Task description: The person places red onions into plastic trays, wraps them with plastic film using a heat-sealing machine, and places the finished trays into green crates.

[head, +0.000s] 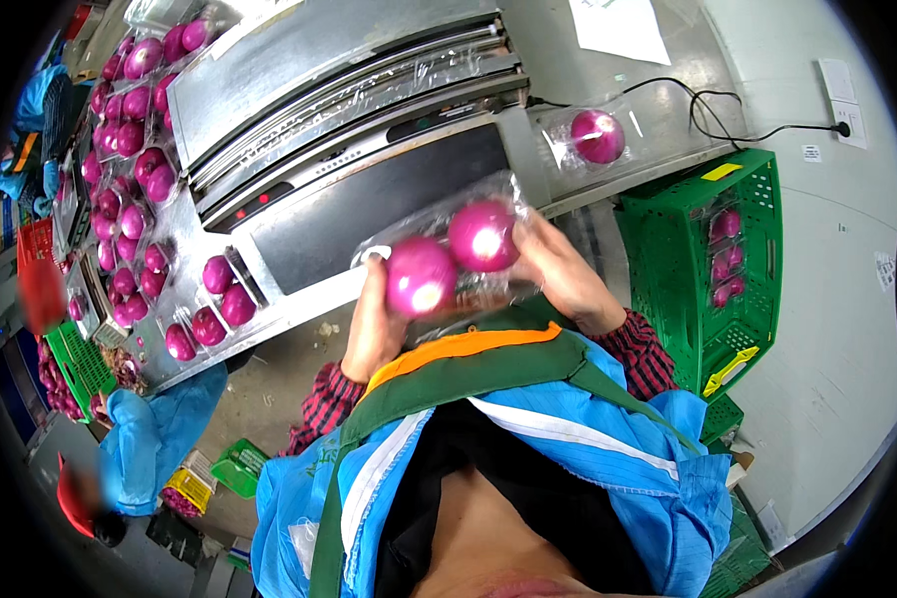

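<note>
Two peeled red onions [421, 276] in a clear plastic wrap are held up before my chest. My left hand [374, 325] grips the pack at its left end, thumb on the film. At the other end, my right hand [564, 273] has its fingers against the second onion, with part of the hand hidden behind the pack. Just beyond my hands lies the black plate [389, 202] of a film-wrapping machine [336, 67], which has red lights on its front panel. Another film-wrapped onion [597, 137] rests on the metal table to the right.
Many packs of red onions [131, 138] cover the table's left side. A green plastic crate [661, 261] with onion packs inside stands at the right. A black cord [781, 133] runs from the machine to a wall socket. At lower left, a person in blue [157, 433] is nearby.
</note>
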Action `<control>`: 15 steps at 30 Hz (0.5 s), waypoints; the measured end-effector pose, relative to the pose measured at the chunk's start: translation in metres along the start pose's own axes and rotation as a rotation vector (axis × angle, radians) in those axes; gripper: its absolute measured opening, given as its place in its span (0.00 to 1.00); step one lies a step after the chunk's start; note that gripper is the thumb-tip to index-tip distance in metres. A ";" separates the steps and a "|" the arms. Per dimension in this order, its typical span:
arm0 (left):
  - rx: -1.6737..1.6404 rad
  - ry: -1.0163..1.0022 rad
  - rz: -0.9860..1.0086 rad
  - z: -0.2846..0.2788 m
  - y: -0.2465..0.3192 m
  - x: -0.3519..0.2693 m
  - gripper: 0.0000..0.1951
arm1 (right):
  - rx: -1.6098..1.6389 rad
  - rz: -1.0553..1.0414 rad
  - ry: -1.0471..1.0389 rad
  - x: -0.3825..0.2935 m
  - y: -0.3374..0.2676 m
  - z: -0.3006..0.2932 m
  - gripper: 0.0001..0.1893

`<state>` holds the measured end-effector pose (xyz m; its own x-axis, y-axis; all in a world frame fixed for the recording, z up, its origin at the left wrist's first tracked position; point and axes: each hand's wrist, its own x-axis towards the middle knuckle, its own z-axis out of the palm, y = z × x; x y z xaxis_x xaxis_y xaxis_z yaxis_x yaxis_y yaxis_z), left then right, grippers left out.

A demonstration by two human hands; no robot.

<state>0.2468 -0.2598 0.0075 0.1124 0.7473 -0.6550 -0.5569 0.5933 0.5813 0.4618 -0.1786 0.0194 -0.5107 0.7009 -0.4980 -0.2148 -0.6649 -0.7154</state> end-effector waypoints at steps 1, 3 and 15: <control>-0.157 -0.148 -0.100 0.017 0.008 0.007 0.40 | -0.049 0.018 0.093 -0.001 -0.005 -0.012 0.27; -0.023 -0.328 0.065 0.039 0.010 0.035 0.37 | 0.268 -0.032 0.140 0.012 -0.028 -0.050 0.23; 0.114 -0.254 0.084 0.031 0.024 0.051 0.25 | -0.176 -0.074 0.309 0.173 -0.119 -0.281 0.25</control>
<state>0.2650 -0.1983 0.0032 0.2805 0.8378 -0.4684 -0.4785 0.5451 0.6885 0.6330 0.0945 -0.1191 -0.2174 0.8084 -0.5470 -0.0811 -0.5735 -0.8152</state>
